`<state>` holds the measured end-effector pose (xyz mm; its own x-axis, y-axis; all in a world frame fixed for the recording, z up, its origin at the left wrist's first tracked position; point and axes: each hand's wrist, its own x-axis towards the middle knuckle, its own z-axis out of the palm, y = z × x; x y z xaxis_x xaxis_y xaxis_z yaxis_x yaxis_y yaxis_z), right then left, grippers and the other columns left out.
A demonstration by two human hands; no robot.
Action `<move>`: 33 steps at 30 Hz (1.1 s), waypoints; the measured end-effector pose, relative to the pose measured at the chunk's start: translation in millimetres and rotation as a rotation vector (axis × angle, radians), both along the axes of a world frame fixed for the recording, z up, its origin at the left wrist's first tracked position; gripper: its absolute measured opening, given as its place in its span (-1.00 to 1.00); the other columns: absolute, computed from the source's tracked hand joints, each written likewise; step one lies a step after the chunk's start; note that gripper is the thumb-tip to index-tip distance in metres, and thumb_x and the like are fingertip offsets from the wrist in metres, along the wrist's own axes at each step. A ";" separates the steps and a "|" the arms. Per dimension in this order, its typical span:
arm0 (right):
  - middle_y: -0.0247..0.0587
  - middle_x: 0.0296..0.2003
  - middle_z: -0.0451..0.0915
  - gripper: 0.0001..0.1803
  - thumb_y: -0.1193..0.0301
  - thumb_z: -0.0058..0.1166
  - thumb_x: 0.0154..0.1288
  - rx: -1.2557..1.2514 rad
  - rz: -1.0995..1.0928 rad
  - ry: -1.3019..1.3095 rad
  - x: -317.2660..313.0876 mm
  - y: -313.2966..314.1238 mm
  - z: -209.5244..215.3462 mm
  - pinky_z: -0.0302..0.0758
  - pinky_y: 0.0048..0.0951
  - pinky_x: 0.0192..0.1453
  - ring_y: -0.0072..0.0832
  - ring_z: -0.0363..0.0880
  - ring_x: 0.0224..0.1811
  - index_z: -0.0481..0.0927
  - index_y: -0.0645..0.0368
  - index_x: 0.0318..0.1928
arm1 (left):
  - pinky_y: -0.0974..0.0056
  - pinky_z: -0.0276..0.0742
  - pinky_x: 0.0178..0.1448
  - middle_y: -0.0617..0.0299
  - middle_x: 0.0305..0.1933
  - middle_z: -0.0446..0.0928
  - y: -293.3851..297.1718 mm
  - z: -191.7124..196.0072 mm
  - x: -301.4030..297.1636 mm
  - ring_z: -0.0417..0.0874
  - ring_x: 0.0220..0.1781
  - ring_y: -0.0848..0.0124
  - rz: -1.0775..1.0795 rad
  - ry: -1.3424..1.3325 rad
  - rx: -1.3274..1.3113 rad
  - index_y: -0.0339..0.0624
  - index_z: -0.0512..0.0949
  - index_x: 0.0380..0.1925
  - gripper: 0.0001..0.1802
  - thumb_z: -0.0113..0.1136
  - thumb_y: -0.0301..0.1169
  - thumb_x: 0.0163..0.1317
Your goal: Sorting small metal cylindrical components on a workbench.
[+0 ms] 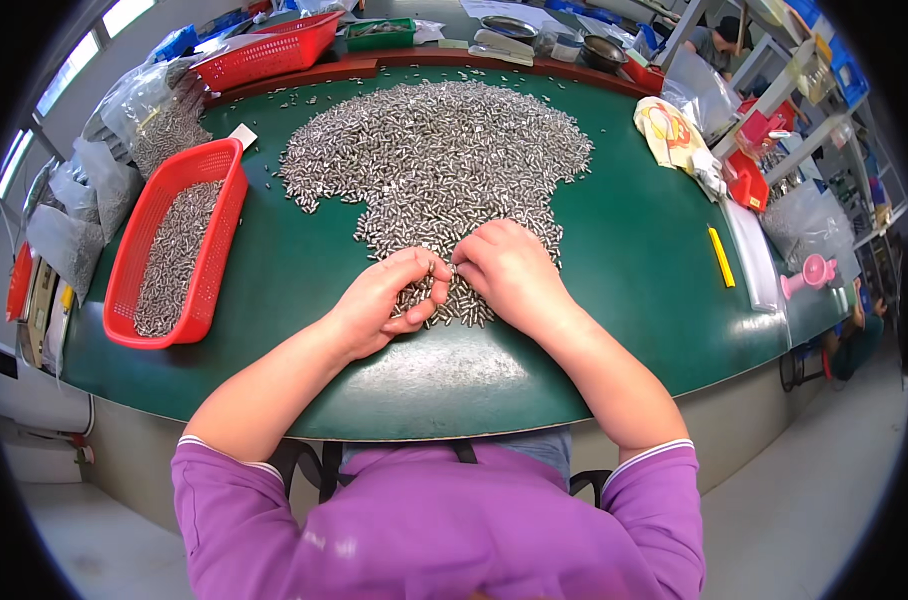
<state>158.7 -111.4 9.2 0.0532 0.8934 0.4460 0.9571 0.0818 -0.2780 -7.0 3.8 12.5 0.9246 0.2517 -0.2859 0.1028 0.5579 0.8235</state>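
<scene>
A broad heap of small silvery metal cylinders [424, 150] covers the middle of the green table, its narrower near end reaching my hands. My left hand [374, 300] is curled at the heap's near left edge, with a small metal cylinder between thumb and forefinger. Pieces show inside the curl of its fingers, but I cannot tell whether they rest in the palm or on the table. Close beside it, my right hand [514, 268] has its fingers bent together over the pieces. What its fingertips hold, if anything, is hidden.
A red plastic basket [236, 205] with more metal cylinders stands at the left, by filled plastic bags [66, 245]. A yellow stick-like tool [721, 257] and a pink fan-like object [812, 275] lie at the right. Another red basket [269, 55] is at the back.
</scene>
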 end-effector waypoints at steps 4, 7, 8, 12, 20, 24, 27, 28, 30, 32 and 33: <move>-0.23 -0.32 0.56 -0.90 0.47 0.17 0.07 0.043 -0.002 0.048 -0.4 0.4 8.3 0.45 -0.26 -0.03 -0.24 0.52 -0.16 0.62 0.11 -0.33 | 0.54 0.01 -0.71 0.20 -0.33 0.43 0.3 -1.0 -1.6 0.25 -0.64 0.59 0.000 -0.010 0.003 -0.19 0.39 -0.18 -0.82 -0.17 -0.36 0.35; -0.28 -0.28 0.55 -0.88 0.48 0.21 0.13 0.076 0.047 0.488 -5.2 -1.3 17.2 0.44 -0.40 0.03 -0.41 0.53 -0.10 0.66 0.10 -0.27 | 0.54 0.02 -0.69 0.20 -0.33 0.45 0.2 -2.4 -2.2 0.30 -0.60 0.60 0.004 -0.070 -0.042 -0.20 0.40 -0.14 -0.82 -0.08 -0.38 0.34; -0.28 -0.28 0.55 -0.88 0.48 0.21 0.13 0.076 0.049 0.487 -7.5 -1.6 16.3 0.44 -0.40 0.03 -0.41 0.53 -0.10 0.66 0.10 -0.27 | 0.54 0.02 -0.69 0.20 -0.33 0.45 0.2 -4.0 -2.7 0.30 -0.60 0.60 0.006 -0.071 -0.041 -0.20 0.40 -0.14 -0.82 -0.08 -0.38 0.34; -0.22 -0.22 0.54 -0.87 0.40 0.18 0.18 0.042 0.120 0.627 -11.8 -1.7 6.0 0.45 -0.36 0.04 -0.33 0.53 -0.06 0.65 0.10 -0.24 | 0.56 0.01 -0.68 0.28 -0.33 0.46 -0.5 -9.9 -1.2 0.28 -0.59 0.66 0.005 -0.055 -0.006 -0.16 0.39 -0.12 -0.84 0.01 -0.39 0.35; -0.20 -0.23 0.57 -0.82 0.45 0.18 0.08 0.036 -0.019 0.115 1.5 -3.8 5.1 0.42 -0.23 0.07 -0.20 0.49 -0.05 0.64 0.11 -0.25 | 0.58 0.02 -0.68 0.27 -0.35 0.41 -0.2 -4.3 -1.1 0.24 -0.61 0.63 0.013 -0.020 -0.050 -0.13 0.39 -0.16 -0.88 -0.07 -0.37 0.38; -0.20 -0.31 0.56 -0.87 0.46 0.16 0.05 -0.067 -0.008 0.065 1.2 0.3 -0.7 0.43 -0.22 0.01 -0.22 0.50 -0.12 0.60 0.14 -0.32 | 0.57 0.02 -0.69 0.24 -0.34 0.41 0.6 -3.4 -1.7 0.25 -0.61 0.61 0.008 -0.015 -0.040 -0.17 0.40 -0.16 -0.82 -0.12 -0.33 0.39; -0.21 -0.34 0.55 -0.91 0.47 0.15 0.05 0.025 0.005 0.050 0.7 0.3 -4.4 0.43 -0.21 -0.02 -0.21 0.50 -0.16 0.58 0.15 -0.37 | 0.56 0.02 -0.70 0.23 -0.34 0.41 1.1 -4.1 -1.3 0.26 -0.60 0.60 0.002 -0.021 -0.040 -0.19 0.40 -0.16 -0.81 -0.13 -0.33 0.39; -0.21 -0.34 0.55 -0.91 0.47 0.15 0.05 0.026 0.005 0.050 0.6 0.4 -3.9 0.43 -0.21 -0.02 -0.21 0.50 -0.16 0.58 0.15 -0.37 | 0.56 0.02 -0.70 0.23 -0.33 0.41 1.3 -4.1 -1.4 0.26 -0.60 0.60 0.000 -0.024 -0.034 -0.19 0.40 -0.16 -0.81 -0.13 -0.33 0.39; -0.21 -0.35 0.54 -0.93 0.48 0.14 0.07 0.023 0.013 0.025 0.8 0.6 -2.7 0.43 -0.21 -0.03 -0.21 0.50 -0.16 0.57 0.15 -0.38 | 0.56 0.02 -0.70 0.23 -0.33 0.41 1.6 -3.9 -1.9 0.26 -0.60 0.60 -0.002 -0.025 -0.036 -0.19 0.40 -0.16 -0.81 -0.12 -0.34 0.38; -0.21 -0.35 0.54 -0.93 0.48 0.14 0.07 0.019 0.010 0.014 0.8 -0.1 -2.3 0.43 -0.21 -0.03 -0.21 0.50 -0.16 0.57 0.15 -0.38 | 0.56 0.02 -0.70 0.23 -0.33 0.41 2.0 -4.1 -1.7 0.26 -0.60 0.59 -0.008 -0.027 -0.039 -0.19 0.40 -0.16 -0.81 -0.12 -0.34 0.38; -0.21 -0.35 0.54 -0.93 0.48 0.14 0.07 0.015 0.007 0.003 0.9 -0.3 -2.2 0.43 -0.21 -0.04 -0.20 0.50 -0.17 0.57 0.15 -0.38 | 0.56 0.03 -0.70 0.22 -0.33 0.41 2.1 -4.3 -1.6 0.26 -0.60 0.59 -0.011 -0.030 -0.038 -0.19 0.40 -0.15 -0.82 -0.12 -0.35 0.38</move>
